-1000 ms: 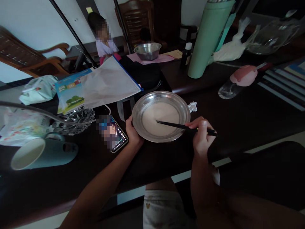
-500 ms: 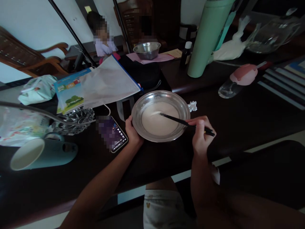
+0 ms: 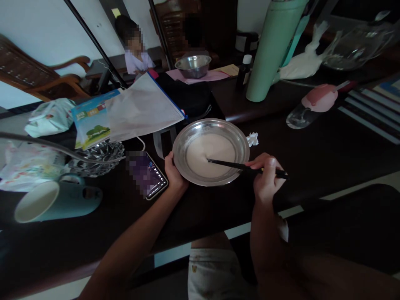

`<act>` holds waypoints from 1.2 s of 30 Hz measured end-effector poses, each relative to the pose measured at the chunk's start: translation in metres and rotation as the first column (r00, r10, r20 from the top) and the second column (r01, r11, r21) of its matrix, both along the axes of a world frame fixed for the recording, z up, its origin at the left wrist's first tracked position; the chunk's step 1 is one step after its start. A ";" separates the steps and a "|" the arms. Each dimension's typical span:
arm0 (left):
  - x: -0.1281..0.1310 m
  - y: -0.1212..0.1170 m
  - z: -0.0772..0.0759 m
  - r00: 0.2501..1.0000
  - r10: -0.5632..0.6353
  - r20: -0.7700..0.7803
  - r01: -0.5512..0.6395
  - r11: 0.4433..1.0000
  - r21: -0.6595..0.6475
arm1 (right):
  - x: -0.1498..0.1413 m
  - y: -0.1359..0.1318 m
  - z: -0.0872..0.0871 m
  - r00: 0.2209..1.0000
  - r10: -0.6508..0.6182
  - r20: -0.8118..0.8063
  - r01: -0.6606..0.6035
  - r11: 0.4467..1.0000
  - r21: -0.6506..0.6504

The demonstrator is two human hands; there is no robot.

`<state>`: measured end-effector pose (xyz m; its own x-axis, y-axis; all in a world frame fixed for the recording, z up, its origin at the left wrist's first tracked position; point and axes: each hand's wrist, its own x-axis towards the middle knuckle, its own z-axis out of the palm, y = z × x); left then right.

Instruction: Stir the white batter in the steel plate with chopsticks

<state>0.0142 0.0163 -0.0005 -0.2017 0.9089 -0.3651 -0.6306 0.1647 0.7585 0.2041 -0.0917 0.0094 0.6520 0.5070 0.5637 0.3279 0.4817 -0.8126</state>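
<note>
Left hand (image 3: 175, 174) clasps the near-left side of the metal bowl (image 3: 180, 146), thumb at the rim, fingers hidden beneath. Right hand (image 3: 265, 177) pinches dark chopsticks (image 3: 228, 164); their tips dip into pale liquid (image 3: 212, 146) in the bowl, between the hands. Phone (image 3: 156, 180) lies just left of the left hand on the table (image 3: 312, 166). Step looks like stirring; next stroke would call for a steady bowl, tips low.

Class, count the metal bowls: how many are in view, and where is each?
2. The nearer metal bowl, held by the left hand, contains pale liquid; the farther metal bowl sits on a pink sheet toward the back. Others may be hidden.
</note>
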 end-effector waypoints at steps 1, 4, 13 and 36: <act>0.000 0.000 0.001 1.000 0.004 0.004 -0.004 1.000 -0.001 | 0.000 0.000 0.000 0.999 0.044 0.025 -0.043 0.999 -0.019; 0.001 -0.001 0.003 1.000 0.015 0.010 -0.015 1.000 -0.007 | 0.000 0.000 0.000 0.995 0.055 0.083 -0.051 0.997 -0.055; 0.000 -0.001 0.002 1.000 0.001 0.008 -0.001 1.000 0.017 | 0.000 0.000 -0.001 0.991 0.106 0.079 -0.102 0.993 -0.056; -0.004 0.000 -0.003 1.000 -0.023 -0.017 0.024 0.999 0.031 | 0.000 0.000 -0.001 0.989 0.094 0.113 -0.083 0.992 -0.097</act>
